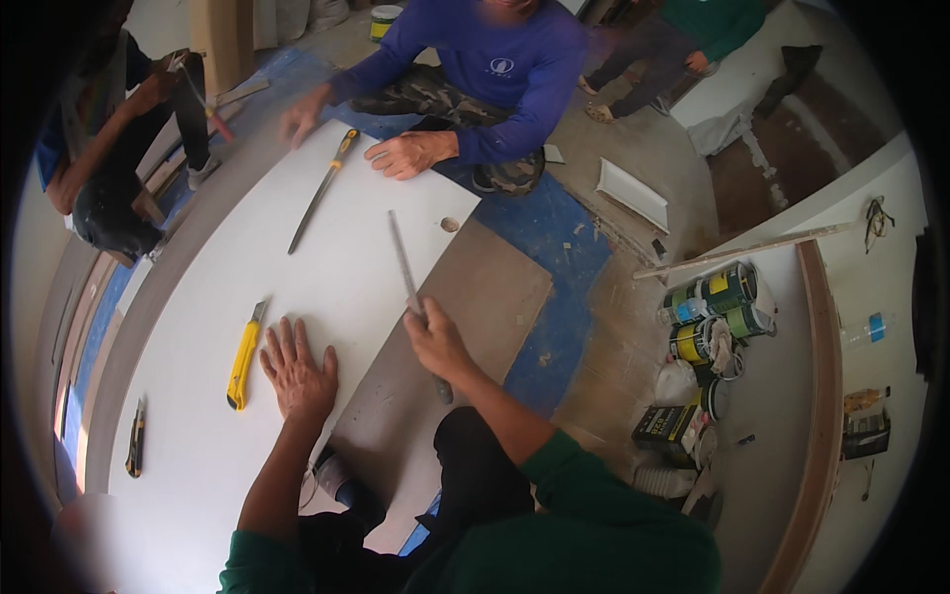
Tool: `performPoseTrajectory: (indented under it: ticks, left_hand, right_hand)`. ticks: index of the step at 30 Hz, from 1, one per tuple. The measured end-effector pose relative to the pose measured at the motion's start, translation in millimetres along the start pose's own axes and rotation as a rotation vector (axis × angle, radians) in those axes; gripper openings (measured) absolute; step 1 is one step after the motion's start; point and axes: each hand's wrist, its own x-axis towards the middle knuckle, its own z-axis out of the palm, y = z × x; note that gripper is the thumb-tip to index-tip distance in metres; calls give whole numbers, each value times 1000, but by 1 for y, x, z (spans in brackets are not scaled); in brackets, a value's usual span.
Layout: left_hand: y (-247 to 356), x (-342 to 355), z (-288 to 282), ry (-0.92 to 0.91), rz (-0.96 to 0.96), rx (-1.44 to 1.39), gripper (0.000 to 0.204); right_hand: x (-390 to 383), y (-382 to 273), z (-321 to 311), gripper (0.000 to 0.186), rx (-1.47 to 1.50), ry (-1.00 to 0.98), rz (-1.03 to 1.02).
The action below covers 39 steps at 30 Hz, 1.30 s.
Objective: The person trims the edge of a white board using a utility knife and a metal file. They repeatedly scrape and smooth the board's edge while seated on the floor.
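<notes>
A large white board point(208, 307) lies in front of me, with a round hole point(450, 225) near its right corner. My left hand point(300, 374) rests flat on it, fingers spread. Just left of those fingers is a yellow utility knife point(242, 361), blade pointing away. My right hand point(439, 342) is closed around a long, narrow metal file point(399, 252), held at the board's right edge and pointing away from me. A second file point(322, 196) with a yellow and black handle lies on the far part. A smaller black and yellow utility knife point(136, 441) lies at the left.
A co-worker in a purple top point(505, 79) sits at the far edge, hands on the board. Another person point(119, 129) sits at the left; a third point(693, 49) is at the back. Brown board point(495, 272) and blue sheeting point(564, 327) lie below. Paint tins point(732, 287) stand right.
</notes>
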Motion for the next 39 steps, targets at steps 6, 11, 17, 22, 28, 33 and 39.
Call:
performPoseTrajectory:
  ticks: [6, 11, 17, 22, 28, 33, 39]
  left_hand:
    - [15, 0, -11, -46, 30, -76, 83]
    - [7, -3, -10, -113, 134, -41, 89]
    - [-1, -3, -8, -99, 283, -36, 90]
    - [7, -12, -3, -140, 301, -66, 83]
    - [0, -46, -7, -183, 405, -96, 84]
    - [-21, -65, -12, -258, 543, 161, 83]
    - [-24, -71, 11, -139, 550, 166, 73]
  right_hand:
    - [43, -16, 64, 37, 90, -23, -42]
    - [80, -24, 113, 34, -112, 149, -101]
    - [104, -47, 134, 40, -36, 154, -181]
    - [85, -19, 116, 38, 147, -47, -362]
    - [21, -8, 109, 43, -122, -193, -836]
    - [13, -22, 104, 40, -171, -306, -777]
    - [-9, -13, 70, 39, -516, -242, -840]
